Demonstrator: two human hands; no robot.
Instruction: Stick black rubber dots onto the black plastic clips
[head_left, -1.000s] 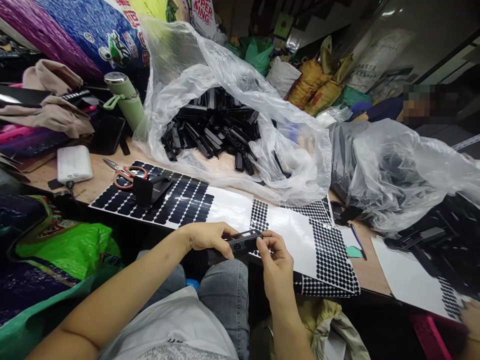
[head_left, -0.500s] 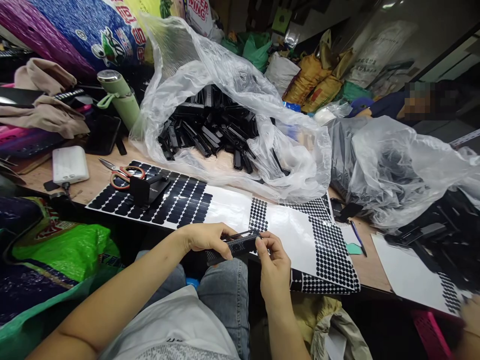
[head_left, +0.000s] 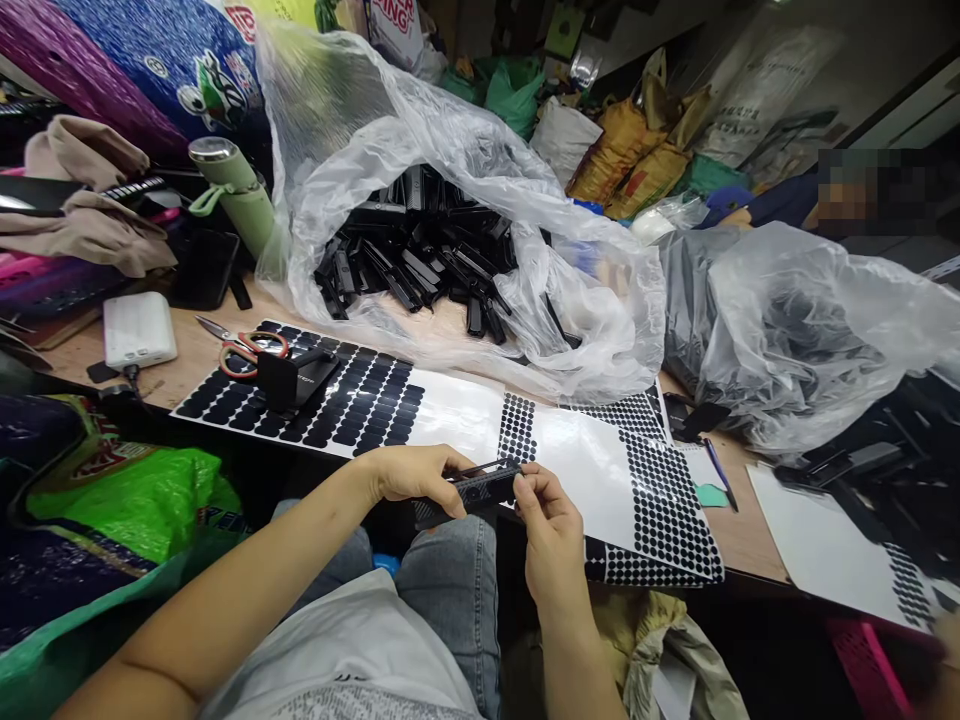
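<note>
In my left hand [head_left: 424, 478] is a long black plastic part [head_left: 484, 489] with a finely textured face, gripped with the thumb in front and the fingers behind. It is held above my lap at the table's front edge. My right hand [head_left: 549, 505] closes thumb and fingertips on the part's right end; whether something small is between them is hidden. Just behind lies a sheet of small round black stickers [head_left: 671, 510], partly peeled to white backing. To the left is a sheet of larger black oblong stickers [head_left: 375, 400], with a black plastic stand [head_left: 296, 380] on it.
A clear plastic bag [head_left: 600, 300] full of black plastic parts [head_left: 420, 240] lies open behind the sheets. Scissors [head_left: 244, 350], a white power bank [head_left: 139, 330] and a green bottle [head_left: 240, 200] are left. Another bag [head_left: 810, 330] and a co-worker's blurred hand [head_left: 949, 640] are right.
Both hands keep nearly the same grip on the black part. My right hand has shifted very slightly to the right. The view has moved a little.
</note>
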